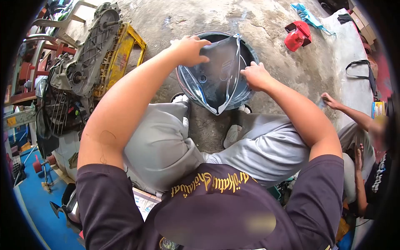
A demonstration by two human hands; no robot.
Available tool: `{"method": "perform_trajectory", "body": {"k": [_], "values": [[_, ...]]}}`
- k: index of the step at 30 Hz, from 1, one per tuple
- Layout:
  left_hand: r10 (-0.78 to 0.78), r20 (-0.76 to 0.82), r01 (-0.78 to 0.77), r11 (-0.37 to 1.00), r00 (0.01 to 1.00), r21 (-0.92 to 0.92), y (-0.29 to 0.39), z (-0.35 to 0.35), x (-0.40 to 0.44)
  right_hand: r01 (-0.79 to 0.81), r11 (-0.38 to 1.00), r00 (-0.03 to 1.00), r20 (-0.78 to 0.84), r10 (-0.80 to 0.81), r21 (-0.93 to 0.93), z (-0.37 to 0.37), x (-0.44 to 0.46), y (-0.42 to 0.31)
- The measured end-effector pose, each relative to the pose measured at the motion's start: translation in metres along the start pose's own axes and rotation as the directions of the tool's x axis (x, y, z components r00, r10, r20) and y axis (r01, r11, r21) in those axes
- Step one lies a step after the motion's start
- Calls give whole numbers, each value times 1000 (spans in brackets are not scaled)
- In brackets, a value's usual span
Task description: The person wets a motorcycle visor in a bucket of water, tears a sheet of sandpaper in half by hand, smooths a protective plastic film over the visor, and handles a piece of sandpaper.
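Observation:
A dark, pointed plastic panel (221, 62) with shiny pale edges, which looks like a motorcycle fairing piece, lies across a dark round basin (248, 100) on the floor between my feet. Its narrow tip points toward me over the basin's near rim. My left hand (191, 50) is at the panel's far left side, thumb and fingers spread apart. At the right edge, my right hand (255, 76) has its fingers curled in against the panel. Whether the basin holds water is hard to make out under the panel.
To the left stand a metal engine casing (89, 54) and a yellow crate (121, 62). A red part (298, 35) and a blue cloth-like item (310, 18) lie on the concrete at upper right. Another person's hand (330, 101) holds something small at right.

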State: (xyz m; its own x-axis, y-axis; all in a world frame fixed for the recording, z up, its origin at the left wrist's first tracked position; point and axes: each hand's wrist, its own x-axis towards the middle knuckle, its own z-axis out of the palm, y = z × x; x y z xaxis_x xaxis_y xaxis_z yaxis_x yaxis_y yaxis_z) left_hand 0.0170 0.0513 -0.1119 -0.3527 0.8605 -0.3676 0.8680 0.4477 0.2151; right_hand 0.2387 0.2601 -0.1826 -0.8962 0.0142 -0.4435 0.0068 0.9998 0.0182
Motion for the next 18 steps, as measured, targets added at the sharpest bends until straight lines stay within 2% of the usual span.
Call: {"method": "perform_trajectory", "body": {"k": [2,3,6,10,12,14,16,18], "values": [[60,-20,-58,993,998,103,-5,6,-8,5,1000,1000,-21,-5,-9,2,-1,4],[71,-13,-70,993,997,99,-7,10,-10,2,1000,1000,-17,-2,-17,1,-2,3],[86,-18,-85,994,996,63,-19,16,-18,19,1000,998,-53,-19,-4,4,-7,3],[82,-87,-81,997,993,18,-44,28,-27,16,999,1000,0,-16,-36,14,-4,-6],[96,-108,-94,995,990,17,-50,29,-23,43,993,996,-74,-52,-111,24,0,-7],[57,-142,-61,998,988,-28,-54,25,-24,11,994,994,-105,-22,-110,27,8,-8],[41,-156,-45,999,987,-20,-42,12,-25,-4,999,999,-51,2,-37,31,20,-6],[96,-181,-111,991,979,-75,-40,9,-20,8,999,1000,-25,-9,-45,35,31,0]]}}
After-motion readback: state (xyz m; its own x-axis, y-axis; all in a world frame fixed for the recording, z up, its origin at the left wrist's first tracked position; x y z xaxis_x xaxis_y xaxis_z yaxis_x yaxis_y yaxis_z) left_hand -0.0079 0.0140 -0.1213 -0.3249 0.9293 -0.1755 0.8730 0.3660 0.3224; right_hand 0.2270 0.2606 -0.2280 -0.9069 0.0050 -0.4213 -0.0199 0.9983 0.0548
